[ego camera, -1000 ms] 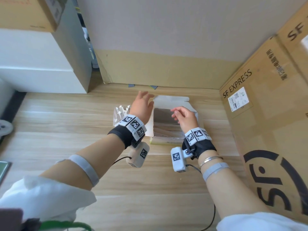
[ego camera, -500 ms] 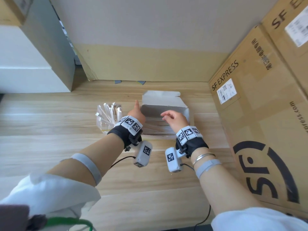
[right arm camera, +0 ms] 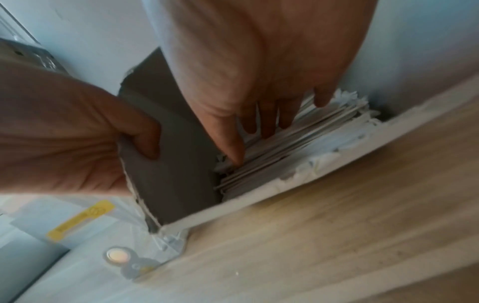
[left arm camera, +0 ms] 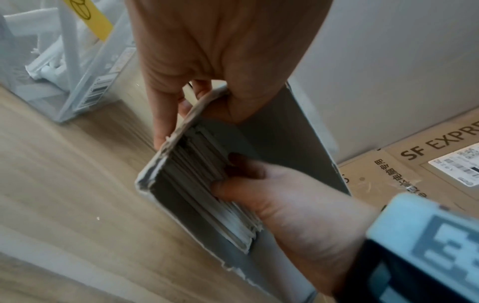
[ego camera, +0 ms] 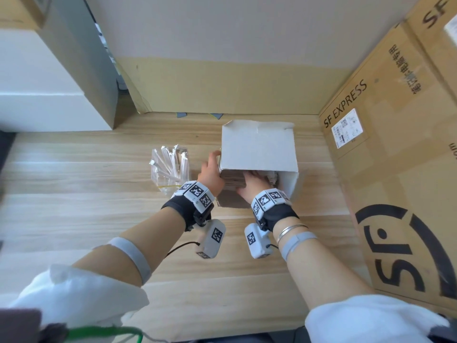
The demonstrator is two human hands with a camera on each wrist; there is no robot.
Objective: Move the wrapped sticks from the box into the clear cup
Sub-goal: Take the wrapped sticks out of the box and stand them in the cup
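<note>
A white cardboard box [ego camera: 257, 144] stands on the wooden table, its open side toward me. Inside lies a stack of paper-wrapped sticks [right arm camera: 298, 147], also seen in the left wrist view as wrapped sticks [left arm camera: 207, 184]. My left hand [ego camera: 214, 164] grips the box's left wall, thumb inside and fingers outside [left arm camera: 160, 127]. My right hand [ego camera: 252, 175] reaches into the box, its straight fingers [right arm camera: 267, 127] resting on the stack and the thumb at the stick ends. Left of the box stands the clear cup [ego camera: 170, 167], holding several wrapped sticks.
A large SF EXPRESS carton [ego camera: 395, 169] walls off the right side, close to the box. A cardboard panel [ego camera: 222, 90] closes the back, and a white and grey cabinet [ego camera: 57, 95] stands at the far left. Bare wooden table [ego camera: 86, 194] lies to the left and in front.
My left hand moved from beside the cup to the box's left wall and took hold of it. My right hand went down into the box onto the sticks.
</note>
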